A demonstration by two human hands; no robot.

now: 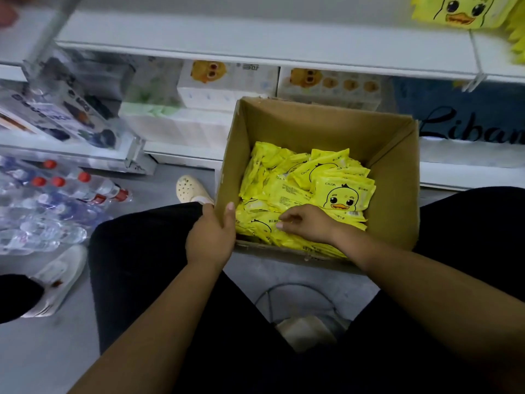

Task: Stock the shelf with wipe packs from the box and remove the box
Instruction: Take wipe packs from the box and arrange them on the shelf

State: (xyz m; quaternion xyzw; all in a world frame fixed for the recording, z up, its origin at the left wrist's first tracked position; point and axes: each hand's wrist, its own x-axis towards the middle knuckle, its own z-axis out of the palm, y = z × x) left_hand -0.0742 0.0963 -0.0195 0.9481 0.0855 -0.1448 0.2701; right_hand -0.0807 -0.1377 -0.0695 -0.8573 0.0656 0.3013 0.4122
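An open cardboard box stands on the floor between my knees, in front of the white shelf. Several yellow wipe packs with a duck face lie piled inside it. My left hand grips the box's near left corner, thumb inside the wall. My right hand is inside the box, its curled fingers pressing down on the packs at the near side. Whether it holds a pack I cannot tell. More yellow duck packs stand on the shelf at the top right.
Shrink-wrapped water bottles with red caps lie on the floor at left. Tissue packages fill the lower shelf behind the box. Another person's white shoe and a cream clog are on the floor at left.
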